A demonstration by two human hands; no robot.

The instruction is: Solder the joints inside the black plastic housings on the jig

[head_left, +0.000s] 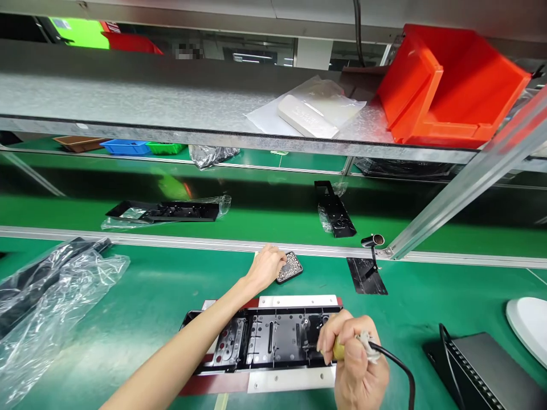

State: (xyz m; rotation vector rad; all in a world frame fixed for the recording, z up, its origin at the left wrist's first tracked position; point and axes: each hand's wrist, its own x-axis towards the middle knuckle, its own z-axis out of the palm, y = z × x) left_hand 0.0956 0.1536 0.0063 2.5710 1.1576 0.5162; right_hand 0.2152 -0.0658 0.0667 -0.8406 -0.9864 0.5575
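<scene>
My left hand (268, 266) reaches past the black casing to a small dark tray (290, 267) full of tiny silvery parts, perhaps screws. Its fingers are pinched together at the tray's left edge, and whatever they hold is too small to make out. In a closed grip, my right hand (359, 359) has a corded tool with a yellow handle (338, 348) over the casing's right end; the tool's tip is hidden. The long black casing (273, 339) lies open side up, with ribs, holes and posts inside, in a fixture with white metal strips (294, 378).
Bagged black parts (55, 279) lie at left. More black housings (183, 210) rest behind the metal rail. A tool holder (371, 262) stands near the slanted post (465, 176). At right sits a dark box (496, 364). A red bin (453, 91) occupies the overhead shelf.
</scene>
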